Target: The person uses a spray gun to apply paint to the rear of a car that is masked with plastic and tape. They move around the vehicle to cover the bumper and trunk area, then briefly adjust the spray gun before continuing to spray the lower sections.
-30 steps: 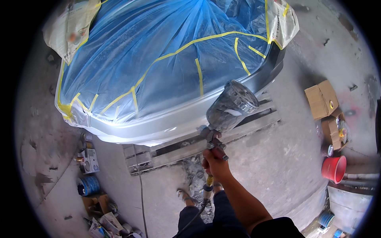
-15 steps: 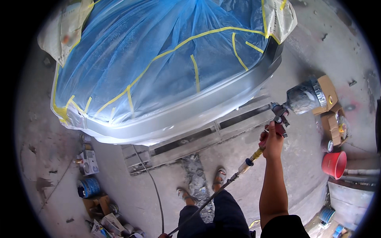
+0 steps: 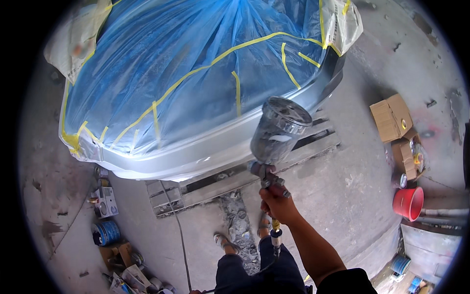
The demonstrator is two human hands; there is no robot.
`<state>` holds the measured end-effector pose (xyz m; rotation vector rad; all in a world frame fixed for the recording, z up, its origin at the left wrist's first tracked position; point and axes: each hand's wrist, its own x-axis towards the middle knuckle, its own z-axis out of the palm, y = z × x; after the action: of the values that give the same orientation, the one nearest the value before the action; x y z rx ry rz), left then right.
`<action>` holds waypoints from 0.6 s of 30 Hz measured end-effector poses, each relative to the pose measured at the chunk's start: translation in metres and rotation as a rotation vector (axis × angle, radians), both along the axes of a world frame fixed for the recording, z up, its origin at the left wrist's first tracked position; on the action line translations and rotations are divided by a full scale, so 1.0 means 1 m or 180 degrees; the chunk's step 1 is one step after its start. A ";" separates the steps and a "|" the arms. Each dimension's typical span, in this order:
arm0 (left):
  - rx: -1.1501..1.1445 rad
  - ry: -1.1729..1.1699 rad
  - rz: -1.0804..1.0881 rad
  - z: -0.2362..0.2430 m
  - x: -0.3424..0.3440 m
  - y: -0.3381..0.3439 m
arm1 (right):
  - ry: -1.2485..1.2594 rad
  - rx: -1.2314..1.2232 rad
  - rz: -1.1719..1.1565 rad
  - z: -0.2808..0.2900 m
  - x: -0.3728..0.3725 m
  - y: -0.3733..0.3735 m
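My right hand (image 3: 279,205) is closed round the handle of a spray gun (image 3: 269,177), held in front of the car's bumper. A dark, paint-smeared cup (image 3: 276,139) stands tilted on top of the gun. The air hose (image 3: 276,241) leaves the handle through a fitting and runs down past my legs. Only a sliver of my left hand (image 3: 195,292) shows at the lower edge, closed at the hose; its fingers are mostly hidden. Ahead is the silver-grey bumper (image 3: 196,159), below blue plastic film (image 3: 186,63) fixed with yellow masking tape.
A wooden pallet (image 3: 205,196) lies on the floor under the bumper. At the right are cardboard boxes (image 3: 390,117) and a red bucket (image 3: 408,203). Cans, including a blue one (image 3: 107,232), and boxes line the left. The hose (image 3: 180,230) trails across the concrete floor.
My right hand has swung the spray gun leftward from the bumper's right end toward its middle. The gun's cup now stands more upright. My left hand has slipped almost out of view.
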<state>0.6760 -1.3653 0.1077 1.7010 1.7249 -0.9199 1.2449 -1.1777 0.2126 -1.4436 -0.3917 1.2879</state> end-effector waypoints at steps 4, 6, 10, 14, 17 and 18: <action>0.0059 -0.0036 0.0087 -0.001 0.011 0.006 | 0.0193 0.0041 0.0170 -0.001 0.007 0.006; -0.0029 -0.0093 -0.0068 -0.009 0.013 0.006 | -0.0012 -0.0179 -0.0138 -0.012 0.026 0.004; -0.0269 -0.0157 0.0050 -0.018 0.029 0.004 | -0.0717 -0.0646 -0.0848 -0.010 0.083 -0.010; -0.0598 -0.0234 -0.0200 -0.030 0.054 0.008 | -0.1373 -0.0599 -0.1570 -0.004 0.141 -0.035; -0.0573 -0.0413 -0.0244 -0.037 0.082 0.016 | -0.1655 -0.0562 -0.1824 0.007 0.167 -0.049; -0.0574 -0.0460 -0.0160 -0.036 0.093 0.019 | -0.1743 -0.0533 -0.1893 0.006 0.171 -0.056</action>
<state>0.7688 -1.3459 0.0716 1.6559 1.4664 -0.9216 1.4164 -1.2333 0.2183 -1.8706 -0.1826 0.4472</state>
